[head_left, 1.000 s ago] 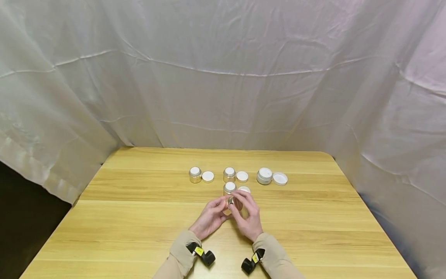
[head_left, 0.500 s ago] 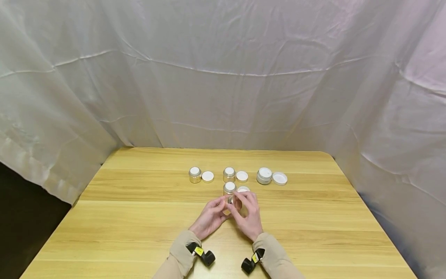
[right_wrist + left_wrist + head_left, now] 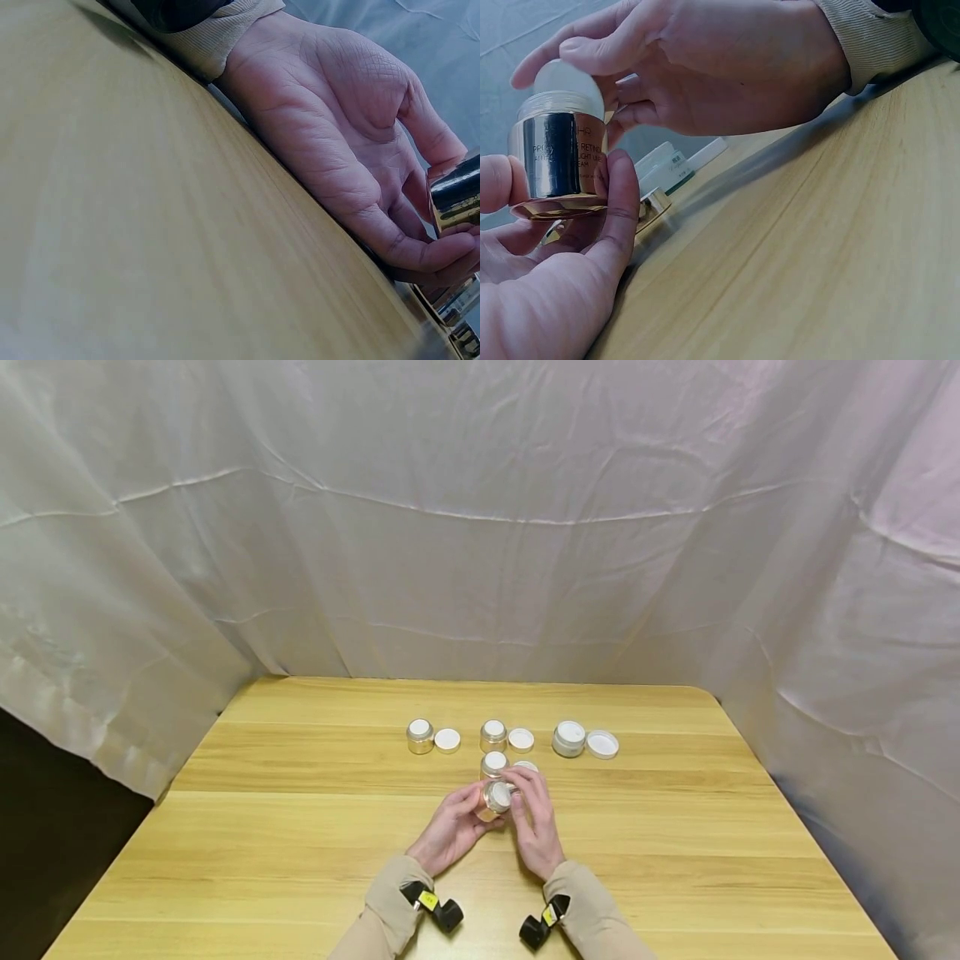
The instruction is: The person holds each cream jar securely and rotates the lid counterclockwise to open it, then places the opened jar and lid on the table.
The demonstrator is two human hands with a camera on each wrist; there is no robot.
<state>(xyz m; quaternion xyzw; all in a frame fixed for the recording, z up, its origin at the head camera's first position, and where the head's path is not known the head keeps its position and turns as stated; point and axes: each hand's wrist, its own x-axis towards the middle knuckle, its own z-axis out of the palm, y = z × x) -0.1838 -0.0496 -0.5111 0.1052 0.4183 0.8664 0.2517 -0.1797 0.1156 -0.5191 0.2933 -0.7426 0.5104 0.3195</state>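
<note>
My left hand grips a small gold cream jar, tilted toward the right with its pale top facing up. Dark printed lettering shows on the jar in the left wrist view, with the left fingers curled around its lower part. Close beside the mouth, my right hand pinches a round lid, whose whitish underside stands slanted over the clear rim. The right wrist view shows the left hand around the gold jar at the frame's edge.
On the wooden table, a jar stands just beyond my hands, its lid partly hidden. Farther back are two gold jars, one left and one central, and a pale jar, with white-lined lids alongside. A curtain hangs behind.
The lid has come off the held jar, baring its pale top. My right hand has moved slightly right with the lid, while the left still holds the jar.
</note>
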